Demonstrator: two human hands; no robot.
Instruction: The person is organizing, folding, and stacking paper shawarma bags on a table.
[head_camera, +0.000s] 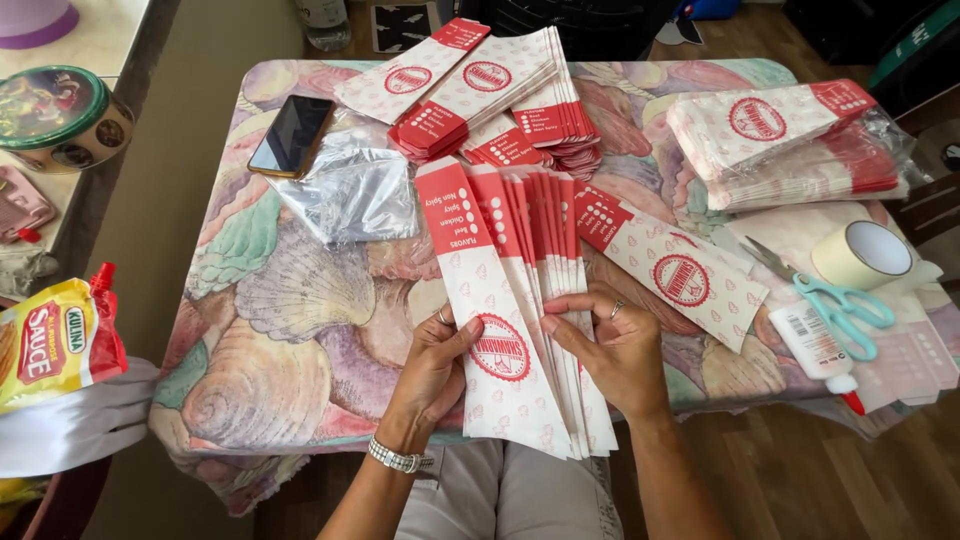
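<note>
Red-white paper bags (510, 300) fanned under both hands (530, 360), scissors (835, 295), glue (815, 345), phone (292, 135) nearby

i hold a fan of bags (520, 300) on the table (290, 330), my left hand (432, 365) and right hand (615, 350) on it. more bags (490, 95) lie behind, phone (291, 135) left, scissors (835, 300), tape (862, 255) and glue (815, 345) right.

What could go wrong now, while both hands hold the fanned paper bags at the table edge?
1. The fanned paper bags overhang the table edge toward the lap; if the left hand or right hand loosens, some may slide off.
2. The glue bottle also lies near the edge, beside the scissors, so a sweeping arm might knock it down.
</note>
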